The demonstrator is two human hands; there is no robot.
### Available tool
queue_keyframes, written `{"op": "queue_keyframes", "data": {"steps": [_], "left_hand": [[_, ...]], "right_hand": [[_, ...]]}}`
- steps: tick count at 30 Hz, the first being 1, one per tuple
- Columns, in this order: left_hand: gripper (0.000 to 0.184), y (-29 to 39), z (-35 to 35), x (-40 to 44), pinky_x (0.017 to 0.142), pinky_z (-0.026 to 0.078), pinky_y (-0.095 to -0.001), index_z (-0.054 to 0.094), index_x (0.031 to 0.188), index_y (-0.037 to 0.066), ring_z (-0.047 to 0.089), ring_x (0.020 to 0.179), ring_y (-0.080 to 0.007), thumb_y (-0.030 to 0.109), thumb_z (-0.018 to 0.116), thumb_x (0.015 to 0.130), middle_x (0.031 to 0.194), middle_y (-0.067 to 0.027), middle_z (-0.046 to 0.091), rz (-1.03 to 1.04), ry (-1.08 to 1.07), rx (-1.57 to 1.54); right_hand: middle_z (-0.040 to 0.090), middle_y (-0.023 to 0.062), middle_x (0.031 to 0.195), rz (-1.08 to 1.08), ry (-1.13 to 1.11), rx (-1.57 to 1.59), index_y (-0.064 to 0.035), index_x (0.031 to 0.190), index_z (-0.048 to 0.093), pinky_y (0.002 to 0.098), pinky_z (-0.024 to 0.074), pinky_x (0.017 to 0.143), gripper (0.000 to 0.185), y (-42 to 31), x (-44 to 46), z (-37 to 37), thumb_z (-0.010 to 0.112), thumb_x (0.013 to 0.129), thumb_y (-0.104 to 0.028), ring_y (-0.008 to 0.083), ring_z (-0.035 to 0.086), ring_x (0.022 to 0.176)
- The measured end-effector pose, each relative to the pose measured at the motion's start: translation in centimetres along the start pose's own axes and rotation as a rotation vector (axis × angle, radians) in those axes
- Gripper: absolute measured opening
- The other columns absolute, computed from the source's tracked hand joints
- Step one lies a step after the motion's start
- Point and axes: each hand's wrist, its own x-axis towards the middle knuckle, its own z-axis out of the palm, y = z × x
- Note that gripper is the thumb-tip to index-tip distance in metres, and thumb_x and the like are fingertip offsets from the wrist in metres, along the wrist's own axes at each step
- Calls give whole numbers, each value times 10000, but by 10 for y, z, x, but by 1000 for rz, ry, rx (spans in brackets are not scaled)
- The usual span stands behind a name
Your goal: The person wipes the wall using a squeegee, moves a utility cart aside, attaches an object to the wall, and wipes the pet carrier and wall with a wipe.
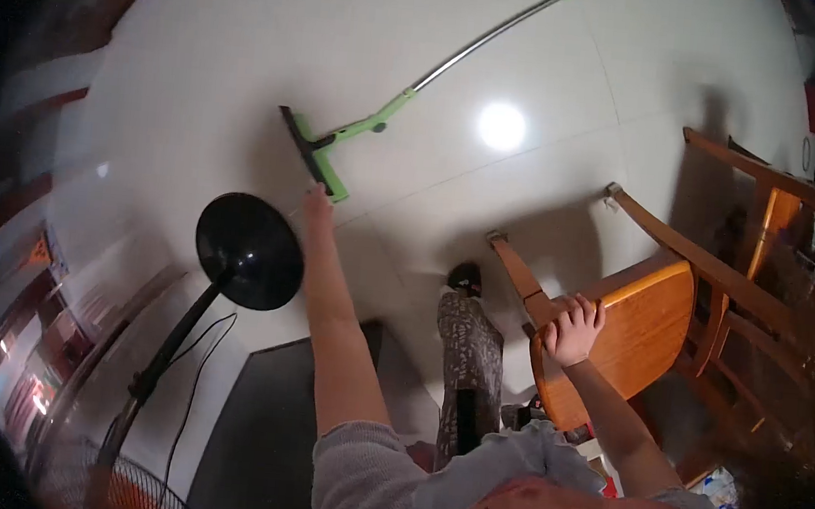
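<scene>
A green and black floor squeegee (312, 154) with a long silver pole is on the pale floor ahead of me. My left hand (316, 204) reaches down to the near end of its head, with the fingers bunched at the blade; their exact grip is small and partly hidden. To the right, my right hand (573, 331) curls its fingers over the edge of a wooden chair's seat (638, 338). That chair's legs reach toward the floor at the upper left of the seat; I cannot tell whether it is tilted.
A standing fan's round black base or disc (250, 251) and its pole (166, 350) are at my left, with a cable beside them. More wooden chair frames (754, 285) crowd the right. A dark mat or panel (266, 426) is below. My patterned trouser leg (468, 357) shows between my arms.
</scene>
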Motion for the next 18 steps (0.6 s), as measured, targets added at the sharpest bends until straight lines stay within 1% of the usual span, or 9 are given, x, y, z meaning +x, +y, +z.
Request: {"op": "queue_keyframes", "data": {"steps": [1,2,3,6,10,12,16,17,18], "left_hand": [[424,5,7,1,713,403,-331,408,1122,57,468,814,-204,349,448,817,965,-100,474,-12,-15,2],[277,6,10,12,573,383,-289,450,956,57,450,656,-161,303,434,832,777,-57,464,14,-49,-44],[221,5,13,22,434,363,-248,492,790,56,433,498,-118,257,420,846,588,-13,454,43,-80,-94],[204,-3,25,42,390,314,-207,475,750,70,420,488,-71,245,431,845,574,11,426,-8,-113,-140],[172,3,19,22,403,304,-201,457,770,73,394,482,-66,225,430,847,562,20,395,19,-210,-172],[157,14,29,-60,418,300,-206,431,794,72,357,482,-67,218,421,852,570,23,366,148,-190,-365],[153,22,14,-192,434,289,-220,406,838,51,330,509,-74,202,400,863,628,14,351,452,-259,-240],[169,32,7,-226,472,294,-230,409,866,53,336,531,-82,222,401,870,618,20,353,484,-265,-249],[188,41,-2,-258,509,300,-241,411,894,55,341,552,-89,242,402,876,607,25,354,516,-272,-257]], "right_hand": [[496,89,1015,-3,7,-2,-78,816,546,526,176,940,268,0,0,0,518,628,-266,267,404,1039],[496,89,1000,-12,14,-4,-79,810,544,528,178,938,265,0,2,1,517,626,-268,271,406,1033],[496,89,1000,-12,10,-18,-79,810,544,528,178,938,265,-1,4,1,517,626,-268,271,406,1033],[491,94,989,6,-4,-15,-83,794,540,533,182,935,271,0,3,2,519,608,-279,274,406,1024],[493,55,978,-13,15,-28,-121,798,547,525,207,925,272,-2,-3,1,539,581,-284,249,419,995],[457,56,1021,-40,-4,-45,-127,874,530,500,163,940,268,5,-12,9,473,649,-261,256,374,1045],[439,68,1042,12,-18,-76,-88,890,515,499,156,946,320,10,-15,7,503,642,-290,251,354,1070],[404,102,1099,10,-39,-63,-73,1024,459,482,151,956,451,12,-17,8,530,641,-300,267,334,1093],[404,102,1099,15,-17,-58,-73,1024,459,482,151,956,451,9,-14,-2,530,641,-300,267,334,1093]]}}
